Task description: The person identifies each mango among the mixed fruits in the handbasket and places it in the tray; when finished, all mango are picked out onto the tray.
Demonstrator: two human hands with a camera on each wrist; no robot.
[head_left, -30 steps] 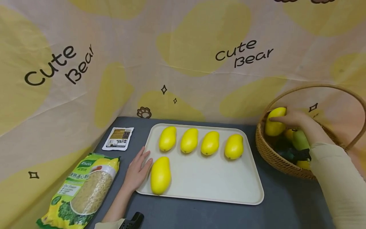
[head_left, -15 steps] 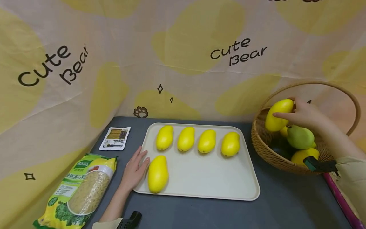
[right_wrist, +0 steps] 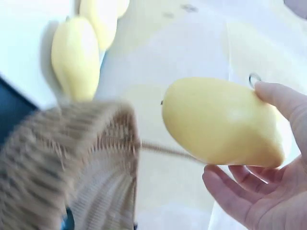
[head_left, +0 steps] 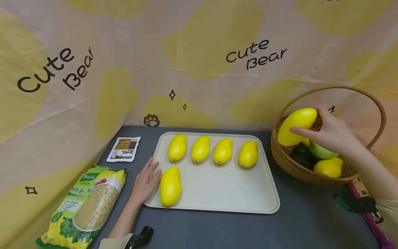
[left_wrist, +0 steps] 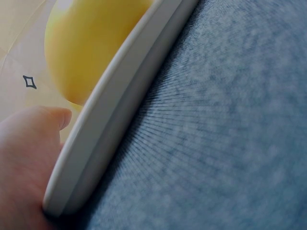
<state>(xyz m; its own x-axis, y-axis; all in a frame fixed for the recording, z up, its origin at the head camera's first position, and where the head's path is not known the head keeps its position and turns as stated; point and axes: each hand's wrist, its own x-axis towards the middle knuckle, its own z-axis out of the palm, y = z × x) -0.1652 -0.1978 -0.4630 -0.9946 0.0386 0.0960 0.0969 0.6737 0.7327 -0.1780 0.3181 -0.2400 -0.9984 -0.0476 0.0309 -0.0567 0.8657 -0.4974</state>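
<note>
My right hand (head_left: 334, 133) grips a yellow mango (head_left: 297, 126) between thumb and fingers, over the left side of the wicker basket (head_left: 287, 167). The right wrist view shows the held mango (right_wrist: 223, 122) lying nearly level, thumb on top and fingers beneath. My left hand (head_left: 145, 183) rests at the left edge of the cream tray (head_left: 224, 193), fingers extended along the rim. Close to its thumb, a larger mango (head_left: 170, 186) lies at the tray's front left. Several more mangoes (head_left: 200, 149) stand in a row along the tray's back.
Inside the basket are a dark green fruit (head_left: 303, 156), a lemon (head_left: 328, 167) and a green pear (head_left: 321, 150). Its tall handle (head_left: 342, 87) arches behind my right hand. Left of the tray lie a Knorr pasta bag (head_left: 87, 204) and a small white packet (head_left: 123, 149).
My right hand has lifted the mango from the basket's inside and brought it slightly left and forward, tilting it. The left hand stays at the tray's edge. The head view has shifted slightly.
</note>
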